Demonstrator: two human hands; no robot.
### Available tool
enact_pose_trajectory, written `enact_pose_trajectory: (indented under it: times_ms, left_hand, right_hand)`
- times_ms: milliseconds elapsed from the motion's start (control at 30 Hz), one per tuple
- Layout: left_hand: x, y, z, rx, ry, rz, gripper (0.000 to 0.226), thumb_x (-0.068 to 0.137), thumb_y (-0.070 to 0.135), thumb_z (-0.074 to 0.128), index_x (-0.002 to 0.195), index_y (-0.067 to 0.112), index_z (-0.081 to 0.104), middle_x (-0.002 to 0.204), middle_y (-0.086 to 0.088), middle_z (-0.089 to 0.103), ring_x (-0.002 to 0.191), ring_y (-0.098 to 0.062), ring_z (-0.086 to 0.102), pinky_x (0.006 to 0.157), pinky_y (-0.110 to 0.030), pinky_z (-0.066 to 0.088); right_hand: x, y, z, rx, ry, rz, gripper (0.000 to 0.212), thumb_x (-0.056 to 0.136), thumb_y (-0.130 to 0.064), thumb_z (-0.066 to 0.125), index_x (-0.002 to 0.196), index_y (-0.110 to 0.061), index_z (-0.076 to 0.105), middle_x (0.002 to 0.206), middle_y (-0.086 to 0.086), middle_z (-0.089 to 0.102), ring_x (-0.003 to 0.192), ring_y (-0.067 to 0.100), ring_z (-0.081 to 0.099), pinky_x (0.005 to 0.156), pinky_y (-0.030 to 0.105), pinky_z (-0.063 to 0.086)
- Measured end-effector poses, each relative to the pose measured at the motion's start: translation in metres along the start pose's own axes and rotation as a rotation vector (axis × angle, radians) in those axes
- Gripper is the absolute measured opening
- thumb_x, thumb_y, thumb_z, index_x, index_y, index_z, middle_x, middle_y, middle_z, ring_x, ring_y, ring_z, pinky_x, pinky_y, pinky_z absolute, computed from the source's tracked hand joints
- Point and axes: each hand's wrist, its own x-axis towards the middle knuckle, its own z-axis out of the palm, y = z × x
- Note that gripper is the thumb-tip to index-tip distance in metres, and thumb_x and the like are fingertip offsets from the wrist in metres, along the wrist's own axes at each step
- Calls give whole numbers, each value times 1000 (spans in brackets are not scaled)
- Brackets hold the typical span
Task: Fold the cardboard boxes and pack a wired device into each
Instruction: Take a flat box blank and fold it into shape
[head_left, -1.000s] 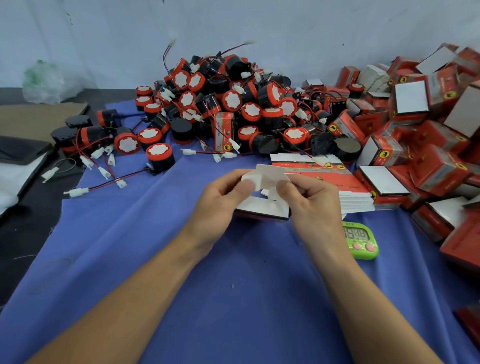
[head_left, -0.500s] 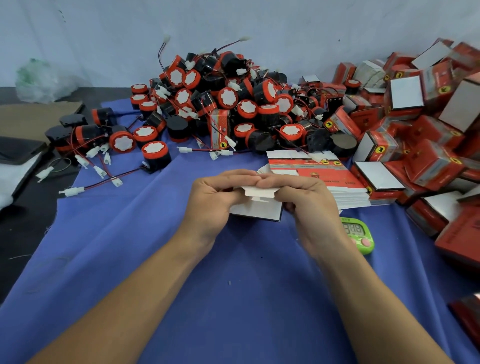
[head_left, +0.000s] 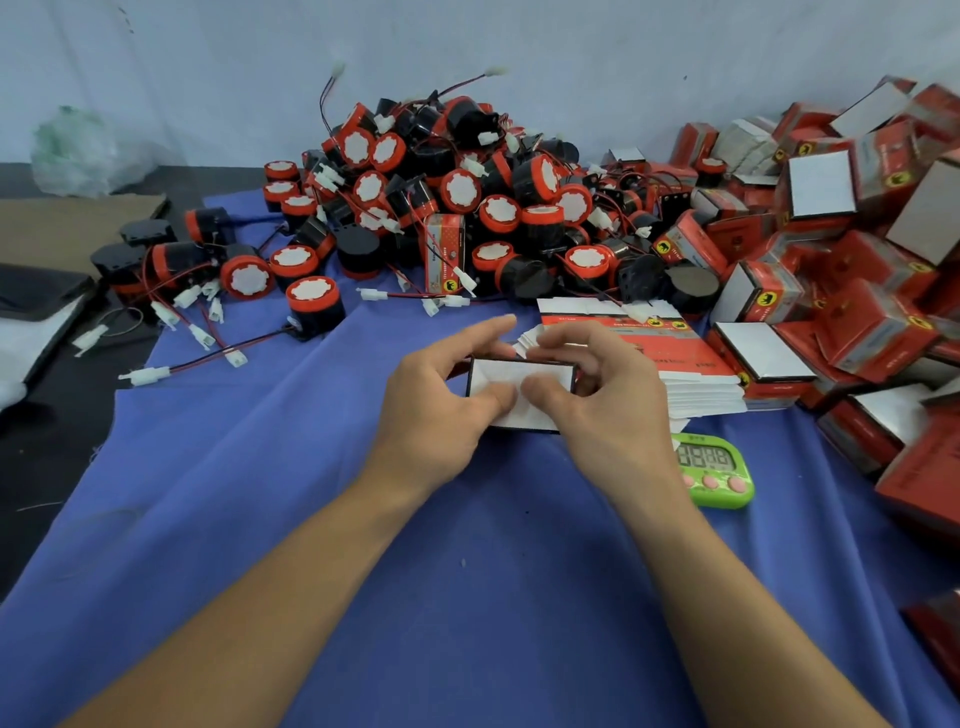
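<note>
Change vs. 1 s ago: white end flap, then raised between fingertips, now folded flat. Small red-and-white cardboard box (head_left: 521, 395) turned so its closed white end faces the camera.

Left hand (head_left: 441, 410) and right hand (head_left: 613, 410) both on the box, thumbs pressed side by side on the white panel, fingers hooked over the far edge. Left index lifted clear. Grip closed on the box both sides, nothing else held.

Box held low over the surface, centre, just in front of the blank stack.

Judged: one end closed, carton formed. Opposite end hidden, so can't confirm it is open for loading. Device not yet picked; that step likely next.

Materials, largest first:
- Blue woven cloth (head_left: 363, 545) over the surface: matte, lightly creased.
- Heap of round black plastic wired devices w/ red caps and white face discs (head_left: 467, 197), rear centre: hard, smooth cylinders. Thin red/black leads w/ white plugs trailing.
- Pile of folded red printed cartons (head_left: 857, 270), right: semi-gloss, crisp-edged cuboids, white ends.
- Stack of flat red-and-white carton blanks (head_left: 691, 364), just behind right hand: thin card.
- Lime-green plastic digital timer w/ pink buttons (head_left: 717, 467), beside right wrist: rounded.
</note>
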Motion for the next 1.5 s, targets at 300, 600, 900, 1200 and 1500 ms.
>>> enact_pose_trajectory:
  times_ms: [300,600,900,1200,1500]
  left_hand:
    - [-2,-4,3,103,62,20,51,88,12,74,122,50,70,115,22,73,118,1,63,101,-28,53]
    - [1,-1,-1,12,45,2,31,88,29,71,110,51,74,109,23,77,112,1,68,97,-29,55]
    - [0,-2,-1,-90,147,-74,30,88,45,63,115,43,75,116,19,75,109,-3,68,99,-33,55]
    - [10,-8,-9,-279,239,-274,70,76,43,65,143,42,48,142,21,51,131,5,46,95,-16,39]
    - [23,-18,-36,-219,353,-395,54,66,43,71,120,37,64,107,20,68,79,15,64,64,-13,46]
  right_hand:
    - [-5,1,4,-349,22,-122,31,89,-25,76,117,-36,72,84,-28,65,73,-7,56,70,3,36]
    - [-3,0,4,-263,37,-124,17,90,-51,63,105,-52,70,91,-22,73,78,-1,60,68,14,44]
    - [-2,-3,-5,-137,-110,22,28,85,-33,73,111,-39,76,82,-26,71,72,1,62,65,10,42]
    - [-18,-9,23,-231,52,-198,58,73,-16,87,123,-39,72,71,-27,61,74,-1,60,71,4,41]
    - [-10,-17,31,-116,-29,-39,51,84,-35,82,132,-42,65,92,-38,67,89,-6,67,78,11,50]
